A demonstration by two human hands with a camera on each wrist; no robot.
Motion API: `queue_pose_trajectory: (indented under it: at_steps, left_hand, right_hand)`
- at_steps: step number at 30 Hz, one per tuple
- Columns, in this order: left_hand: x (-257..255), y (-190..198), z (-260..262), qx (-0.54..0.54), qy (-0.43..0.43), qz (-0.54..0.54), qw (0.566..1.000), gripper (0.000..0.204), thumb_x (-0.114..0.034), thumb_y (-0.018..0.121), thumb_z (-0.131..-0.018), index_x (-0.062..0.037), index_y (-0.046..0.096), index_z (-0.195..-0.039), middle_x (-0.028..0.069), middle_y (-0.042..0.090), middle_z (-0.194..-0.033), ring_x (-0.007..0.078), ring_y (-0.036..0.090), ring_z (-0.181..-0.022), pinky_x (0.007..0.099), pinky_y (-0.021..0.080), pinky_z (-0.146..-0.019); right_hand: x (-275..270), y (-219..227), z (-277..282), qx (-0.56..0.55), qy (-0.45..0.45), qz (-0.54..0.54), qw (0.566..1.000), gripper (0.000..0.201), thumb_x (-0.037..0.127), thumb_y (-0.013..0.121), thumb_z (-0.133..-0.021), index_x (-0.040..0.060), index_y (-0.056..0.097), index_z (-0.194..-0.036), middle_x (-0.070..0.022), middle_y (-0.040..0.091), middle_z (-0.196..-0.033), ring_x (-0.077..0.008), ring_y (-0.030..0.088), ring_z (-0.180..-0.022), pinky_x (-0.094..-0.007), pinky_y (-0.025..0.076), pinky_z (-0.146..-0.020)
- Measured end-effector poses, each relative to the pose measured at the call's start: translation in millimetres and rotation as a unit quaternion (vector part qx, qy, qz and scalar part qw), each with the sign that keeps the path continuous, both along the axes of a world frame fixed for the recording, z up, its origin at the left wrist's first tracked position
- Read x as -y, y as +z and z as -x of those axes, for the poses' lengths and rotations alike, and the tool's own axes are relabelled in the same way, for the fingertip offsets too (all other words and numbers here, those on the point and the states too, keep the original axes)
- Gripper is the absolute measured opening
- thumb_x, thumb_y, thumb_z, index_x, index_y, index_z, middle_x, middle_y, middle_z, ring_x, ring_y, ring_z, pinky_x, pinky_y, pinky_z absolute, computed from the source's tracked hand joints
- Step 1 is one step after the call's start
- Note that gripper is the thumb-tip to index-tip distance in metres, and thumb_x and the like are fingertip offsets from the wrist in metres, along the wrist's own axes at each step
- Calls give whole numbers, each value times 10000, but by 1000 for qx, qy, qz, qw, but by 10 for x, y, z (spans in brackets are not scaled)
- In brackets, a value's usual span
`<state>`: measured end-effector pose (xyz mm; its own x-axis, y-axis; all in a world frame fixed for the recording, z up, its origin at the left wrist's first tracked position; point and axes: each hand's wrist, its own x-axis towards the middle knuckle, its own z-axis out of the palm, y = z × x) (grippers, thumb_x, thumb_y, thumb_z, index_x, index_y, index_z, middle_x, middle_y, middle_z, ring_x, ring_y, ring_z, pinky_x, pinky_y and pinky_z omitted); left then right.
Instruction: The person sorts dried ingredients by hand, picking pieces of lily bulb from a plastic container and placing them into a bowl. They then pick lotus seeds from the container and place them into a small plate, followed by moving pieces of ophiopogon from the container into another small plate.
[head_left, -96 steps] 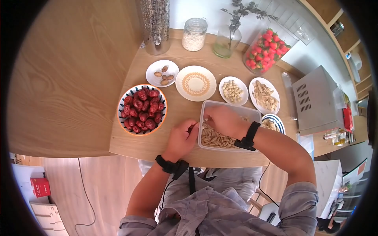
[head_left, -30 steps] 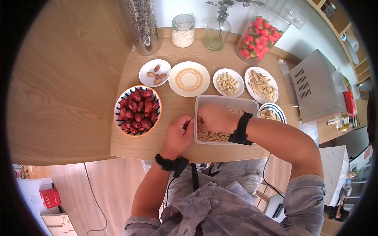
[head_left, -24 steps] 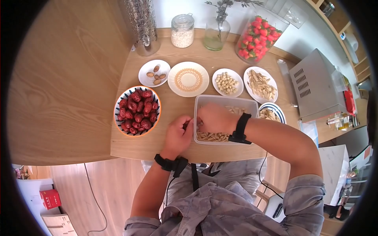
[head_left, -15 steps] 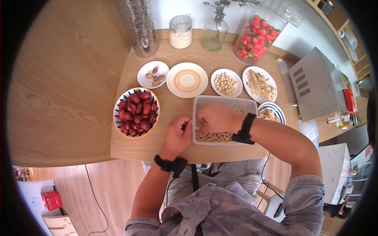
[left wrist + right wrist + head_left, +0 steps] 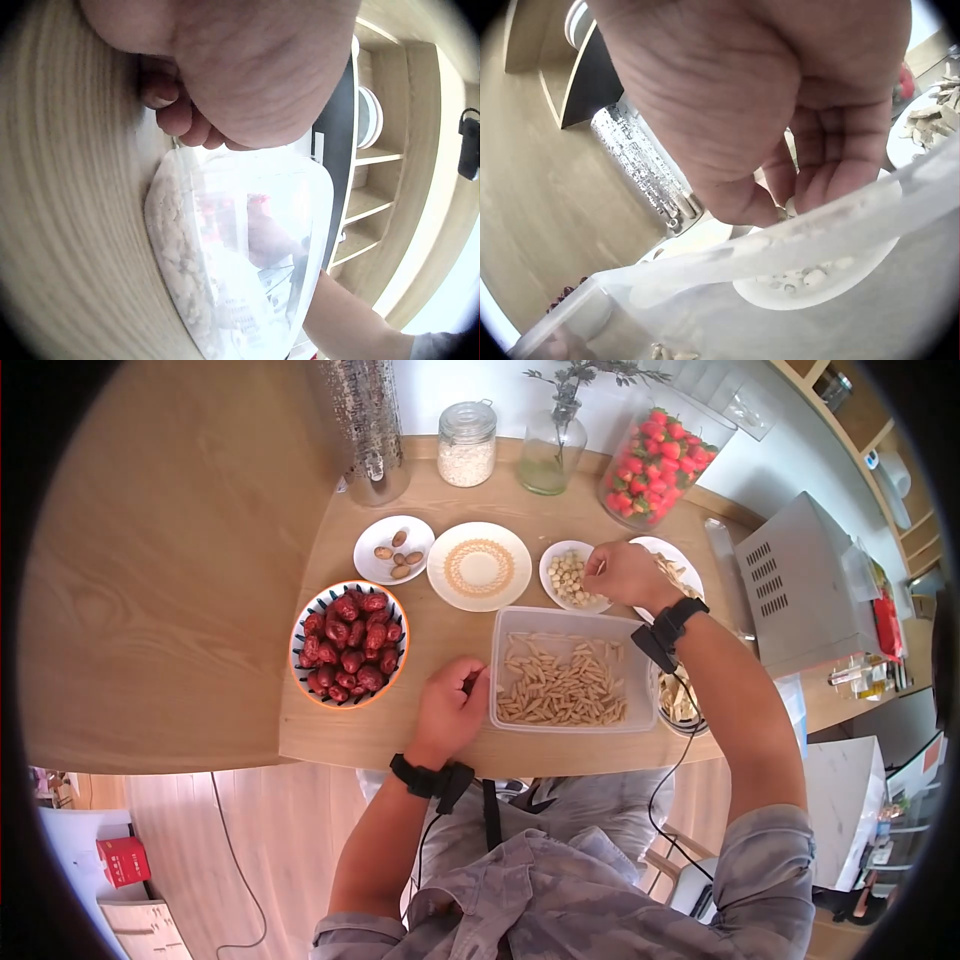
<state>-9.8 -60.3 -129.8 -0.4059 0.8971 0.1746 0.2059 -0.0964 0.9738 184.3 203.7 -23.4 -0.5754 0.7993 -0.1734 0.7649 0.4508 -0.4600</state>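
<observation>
My right hand is over the small white plate of round pale lotus seeds, near its right side. In the right wrist view the thumb and fingers come together and pinch a pale lotus seed; more seeds show below, blurred through the plastic wall. My left hand rests on the table beside the clear plastic box, its fingers loosely curled and holding nothing. The box has a layer of slim beige dried pieces. In the left wrist view the left fingers stay near the tabletop.
A bowl of red dates stands left. Behind are a plate with several brown nuts, a patterned plate, a glass jar, a vase and a strawberry container. A cable hangs from the right wrist.
My right hand has left the plastic box and moved back and right to the plate of lotus seeds, uncovering the beige pieces. The left hand has stayed beside the box.
</observation>
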Motion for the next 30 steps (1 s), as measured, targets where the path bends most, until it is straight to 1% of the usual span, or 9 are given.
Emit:
queue_pose_trajectory:
  at_steps: [3, 6, 9, 12, 15, 19, 21, 24, 30]
  left_hand:
    - [-6, -5, -2, 9, -4, 0, 1000, 99, -65, 688, -994, 13, 659, -941, 72, 637, -732, 118, 585, -649, 298, 498, -624]
    - [12, 7, -17, 34, 8, 6, 999, 54, -42, 695, -983, 1, 662, -986, 48, 647, -763, 104, 577, -661, 284, 493, -620]
    - [9, -30, 20, -9, 14, -3, 1000, 68, -23, 694, -978, -5, 655, -1031, 38, 660, -814, 96, 573, -679, 272, 493, -630]
    - [-16, -63, 6, 16, 25, -14, 999, 80, -11, 690, -976, -4, 645, -1042, 44, 666, -846, 97, 599, -709, 271, 507, -654]
    - [-18, 26, 3, -24, 50, -28, 998, 74, -3, 689, -973, -3, 642, -1031, 54, 669, -844, 105, 630, -732, 274, 522, -680]
    - [-2, 18, 13, -9, 23, -13, 1000, 92, 40, 645, -997, -3, 630, -1077, 29, 691, -913, 71, 647, -807, 247, 525, -715]
    - [-12, -78, 20, 24, 2, -2, 1000, 82, 40, 640, -999, -4, 631, -1067, 28, 692, -907, 72, 655, -807, 249, 528, -712]
    - [-13, -84, 30, -7, -6, 16, 1000, 71, 41, 640, -999, -7, 632, -1051, 23, 691, -888, 67, 650, -792, 246, 527, -706]
    - [-3, 9, 16, 12, -10, 15, 1000, 50, 33, 634, -1006, -11, 629, -1030, 14, 688, -853, 63, 648, -770, 247, 530, -690]
  right_hand:
    - [-28, -31, 21, -10, 19, -51, 998, 222, 229, 790, -795, 37, 758, -902, -149, 747, -829, -261, 715, -725, -376, 573, -720]
    - [171, 141, 98, -106, 34, -36, 993, 168, 174, 770, -831, 27, 753, -910, -162, 750, -858, -270, 727, -759, -370, 572, -726]
    - [645, 310, 209, -154, 92, 61, 982, 95, 115, 774, -874, 38, 756, -928, -89, 747, -796, -185, 725, -733, -312, 550, -678]
    - [920, 146, 275, -132, 319, 85, 935, 99, 148, 776, -872, 60, 758, -913, -111, 742, -804, -254, 727, -742, -360, 553, -674]
    - [1161, -126, 408, 10, 391, -32, 920, 115, 203, 761, -876, 95, 771, -915, -141, 737, -829, -340, 728, -785, -441, 561, -690]
    - [1295, -304, 544, 29, 370, -64, 926, 148, 223, 720, -839, 93, 786, -810, -200, 726, -810, -421, 718, -805, -531, 572, -696]
    - [1307, -304, 571, 34, 359, -67, 930, 154, 212, 724, -832, 71, 781, -803, -213, 723, -808, -425, 718, -800, -535, 573, -697]
    - [1317, -320, 597, 35, 350, -67, 934, 168, 198, 723, -832, 42, 772, -794, -231, 721, -809, -429, 719, -805, -534, 577, -703]
    - [1312, -355, 602, 20, 333, -48, 942, 184, 206, 752, -814, 24, 763, -784, -238, 721, -814, -434, 719, -824, -535, 578, -738]
